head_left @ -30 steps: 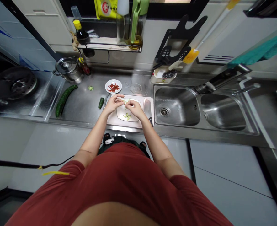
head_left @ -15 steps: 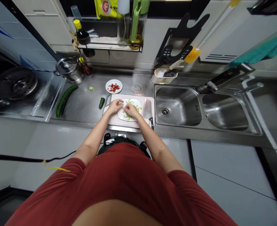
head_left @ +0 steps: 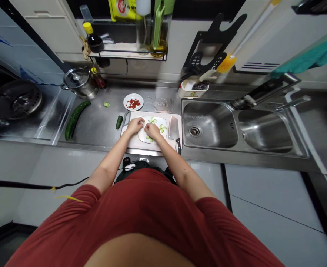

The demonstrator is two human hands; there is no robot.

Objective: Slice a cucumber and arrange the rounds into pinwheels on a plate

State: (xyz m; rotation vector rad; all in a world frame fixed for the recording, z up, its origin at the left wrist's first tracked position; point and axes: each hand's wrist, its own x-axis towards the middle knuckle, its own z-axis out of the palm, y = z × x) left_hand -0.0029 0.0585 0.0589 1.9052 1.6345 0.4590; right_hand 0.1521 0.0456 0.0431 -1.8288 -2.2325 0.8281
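A white plate (head_left: 157, 121) lies on a pale cutting board (head_left: 132, 142), with green cucumber slices (head_left: 162, 128) set out on it in small clusters. Over the plate's left side my left hand (head_left: 134, 125) is closed in a pinch. My right hand (head_left: 152, 131) is just to its right, its fingers also pinched together. Whatever is between the fingertips of either hand is too small to name. A cleaver (head_left: 174, 129) rests on the board's right side, its black handle toward me. Behind the board is a round white plate (head_left: 130, 97) of chopped red pieces.
Left of the board are a cucumber piece (head_left: 119, 122), thin slices (head_left: 106, 104) and a long cucumber (head_left: 76, 118). A steel pot (head_left: 81, 87) stands behind them. A double sink (head_left: 210, 126) is at the right; a bottle shelf (head_left: 124, 55) hangs above the counter.
My right hand has shifted slightly left, closer to my left hand, and shows more of the slices and the cleaver. The whole view has shifted a little.
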